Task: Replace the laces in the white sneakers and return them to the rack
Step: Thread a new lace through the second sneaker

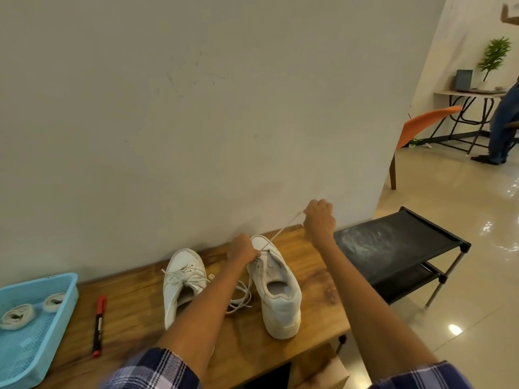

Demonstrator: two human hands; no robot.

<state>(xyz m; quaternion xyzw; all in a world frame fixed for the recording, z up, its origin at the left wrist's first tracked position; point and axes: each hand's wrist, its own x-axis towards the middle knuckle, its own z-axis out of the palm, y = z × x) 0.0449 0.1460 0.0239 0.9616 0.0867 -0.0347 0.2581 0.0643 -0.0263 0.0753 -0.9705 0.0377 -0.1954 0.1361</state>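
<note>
Lace [283,230] runs taut from right sneaker [276,287] up to my right hand [319,220], which pinches it. Left hand [242,249] grips the sneaker's toe end, nearer

home entryway | shoe rack [398,242] | tiled floor [463,276]
</note>
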